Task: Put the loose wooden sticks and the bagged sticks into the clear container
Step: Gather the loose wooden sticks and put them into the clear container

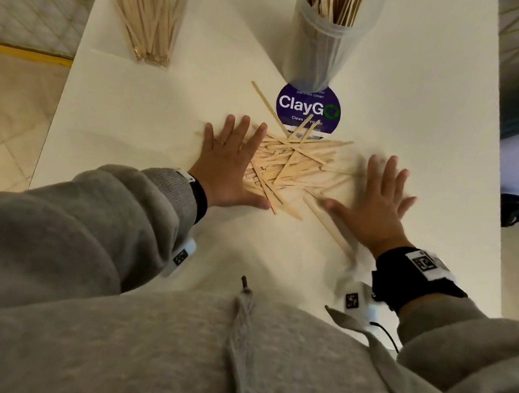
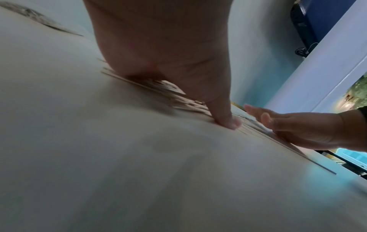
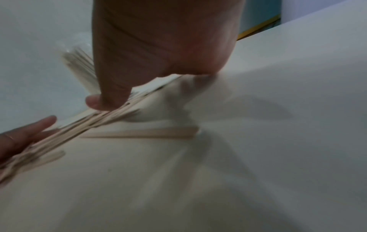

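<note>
Risk, judged: scatter of loose wooden sticks (image 1: 290,164) off the heap if swept together too fast; thin, light, crossed at many angles, so likely to skid, flip or slide under the palms rather than bunch. Stray stick (image 1: 270,106) lying apart over the purple sticker (image 1: 310,105), another long one (image 1: 328,226) near the right thumb, both easy to leave behind. Clear container (image 1: 331,37) upright just beyond the heap, already holding sticks standing on end; tall and narrow, so prone to tipping from a careless bump or from a bundle pushed in crooked. Bagged sticks (image 1: 149,24) at far left of the desk (image 1: 433,122), well apart, untouched.

Left hand (image 1: 229,164): flat, fingers straight and spread, palm down, pressing on the left edge of the heap; nothing gripped. Right hand (image 1: 376,201): flat, fingers splayed, blurred, resting on the desk just right of the heap, thumb touching stick ends; nothing gripped
</note>
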